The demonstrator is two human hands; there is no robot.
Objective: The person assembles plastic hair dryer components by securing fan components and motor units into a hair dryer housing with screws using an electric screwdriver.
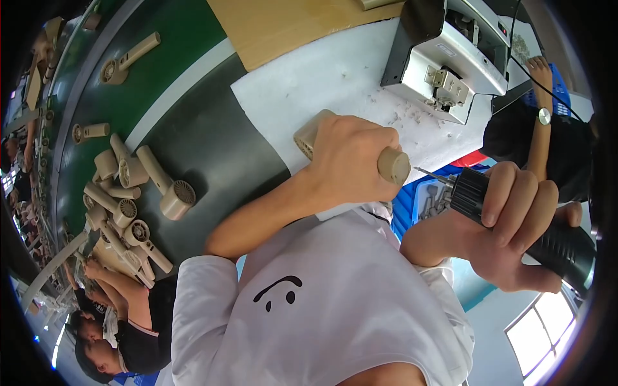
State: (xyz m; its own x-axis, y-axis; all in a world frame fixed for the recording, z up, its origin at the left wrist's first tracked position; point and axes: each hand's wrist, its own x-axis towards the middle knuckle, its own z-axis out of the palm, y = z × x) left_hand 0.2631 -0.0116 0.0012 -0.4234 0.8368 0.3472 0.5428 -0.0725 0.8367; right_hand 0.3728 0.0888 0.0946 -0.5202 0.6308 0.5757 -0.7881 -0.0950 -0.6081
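**Beige hair-dryer housing held against a powered screwdriver at the white bench**

Green and black conveyor belt (193, 96) runs along the left of the view, the largest item present. It carries a loose cluster of beige plastic hair-dryer housings (129, 199), with single units lying apart further up the belt. Beside the belt lies the white work surface (322, 83), scattered with small dark debris. A brown cardboard sheet (283, 22) lies at its far edge. A grey metal bench machine with a black side panel (450, 58) stands on the surface to the right.

The person wears a white shirt (322, 309), which fills the lower centre of the view. Another worker's arm with a wristwatch (543, 96) shows at the far right. Further workers lean over the belt at lower left.

The left hand (351, 161) is clenched round a beige plastic hair-dryer housing (393, 166). That housing is raised above the near edge of the white surface; its grille end protrudes to the left of the fist and its round handle end to the right.

The right hand (515, 219) grasps a black cylindrical powered screwdriver (560, 241), fingers wrapped over the barrel. Its thin metal bit (431, 175) points towards the handle end and stops just beside it; contact cannot be confirmed.

A blue plastic tray (421, 199) sits below, between the two hands; its contents are too small to identify.
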